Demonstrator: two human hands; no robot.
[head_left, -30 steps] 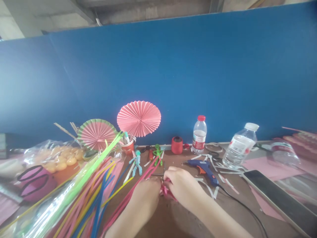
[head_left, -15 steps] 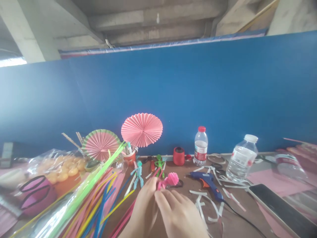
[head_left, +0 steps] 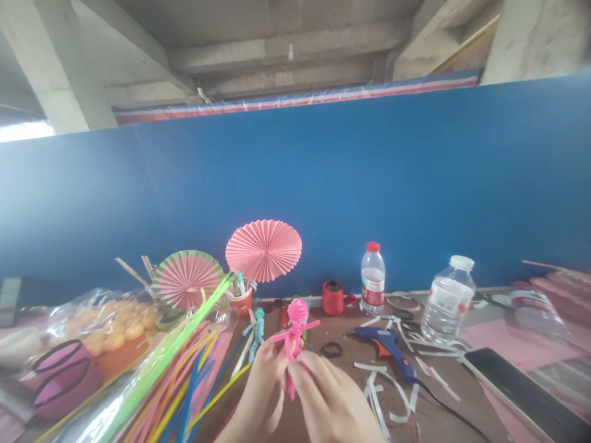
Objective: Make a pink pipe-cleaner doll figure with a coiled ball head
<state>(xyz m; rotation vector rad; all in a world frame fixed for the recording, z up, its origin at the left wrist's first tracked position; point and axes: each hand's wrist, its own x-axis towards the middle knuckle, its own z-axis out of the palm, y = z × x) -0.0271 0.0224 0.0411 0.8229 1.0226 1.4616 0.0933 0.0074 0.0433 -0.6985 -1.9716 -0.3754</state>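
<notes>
A pink pipe-cleaner figure (head_left: 295, 335) with a coiled round head and two arms stuck out sideways stands upright between my hands, at the lower middle of the view. My left hand (head_left: 263, 387) pinches it from the left at the body. From the right, the bent fingers of my right hand (head_left: 325, 394) close on its lower part, where a pink end hangs down between the hands. Just left of my fingers lies a light-blue figure (head_left: 257, 329). A green figure behind the pink one is mostly hidden.
Colourful pipe cleaners (head_left: 184, 381) lie at the left, near a bag of orange balls (head_left: 120, 320). Paper fans (head_left: 264, 250) stand behind. At the right are a glue gun (head_left: 385, 344), paper strips, bottles (head_left: 373, 280) and a phone (head_left: 521, 387).
The pink figure has turned from lying over to the right to upright, and its arms and lower end now show. The view has tilted slightly upward.
</notes>
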